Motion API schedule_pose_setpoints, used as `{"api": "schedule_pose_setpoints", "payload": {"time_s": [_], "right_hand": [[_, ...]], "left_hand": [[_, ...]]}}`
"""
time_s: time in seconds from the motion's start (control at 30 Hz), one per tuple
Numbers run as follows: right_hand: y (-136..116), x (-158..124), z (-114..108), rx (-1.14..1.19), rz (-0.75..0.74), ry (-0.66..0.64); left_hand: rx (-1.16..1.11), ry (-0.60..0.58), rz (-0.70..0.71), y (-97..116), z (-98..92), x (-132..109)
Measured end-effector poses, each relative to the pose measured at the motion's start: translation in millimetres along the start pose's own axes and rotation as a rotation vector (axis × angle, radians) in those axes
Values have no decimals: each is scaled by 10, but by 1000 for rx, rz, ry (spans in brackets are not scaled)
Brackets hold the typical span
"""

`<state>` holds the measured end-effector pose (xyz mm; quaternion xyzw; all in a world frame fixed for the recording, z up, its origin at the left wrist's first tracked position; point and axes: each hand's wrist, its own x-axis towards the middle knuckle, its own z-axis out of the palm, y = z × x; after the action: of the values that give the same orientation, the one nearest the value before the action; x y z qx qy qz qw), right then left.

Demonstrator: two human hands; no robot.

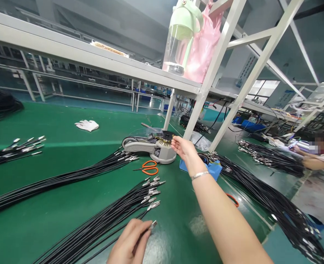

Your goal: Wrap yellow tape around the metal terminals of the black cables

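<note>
My left hand [130,244] is at the bottom centre, fingers closed on a black cable [150,225] near its silver connector end. The cable comes from a bundle of black cables [117,212] lying across the green table [68,146]. My right hand [182,146] reaches forward to the grey tape dispenser [150,146], fingertips at its right edge by the black tape roll; its fingers are partly curled and apart, and I see nothing held. A silver bracelet sits on that wrist.
Orange scissors [150,168] lie in front of the dispenser. More cable bundles lie at left [15,148], centre-left [68,178] and right [274,201]. A blue tray [215,169], a white glove [87,125], shelf posts [206,91] and a bottle [179,36] stand around. Another person [320,165] works at far right.
</note>
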<state>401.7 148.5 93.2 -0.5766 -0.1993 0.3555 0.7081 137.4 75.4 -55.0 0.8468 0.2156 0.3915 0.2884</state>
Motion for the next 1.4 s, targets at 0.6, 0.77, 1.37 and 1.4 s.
{"api": "schedule_pose_setpoints", "payload": {"time_s": [0.6,0.77,1.37,1.4], "right_hand": [[1290,-2239,-537,-126,4,-175],[1267,-2316,-484,-108,-22,-123],[1229,-2325,-432,-130,-69,-119],[1225,-2324,-429,-130,-68,-117]], "left_hand": [[-5,38,-1,457,-60,-4],[10,40,63,475,-81,-9],[43,70,150,426,-110,-49],[42,72,153,426,-108,-49]]}}
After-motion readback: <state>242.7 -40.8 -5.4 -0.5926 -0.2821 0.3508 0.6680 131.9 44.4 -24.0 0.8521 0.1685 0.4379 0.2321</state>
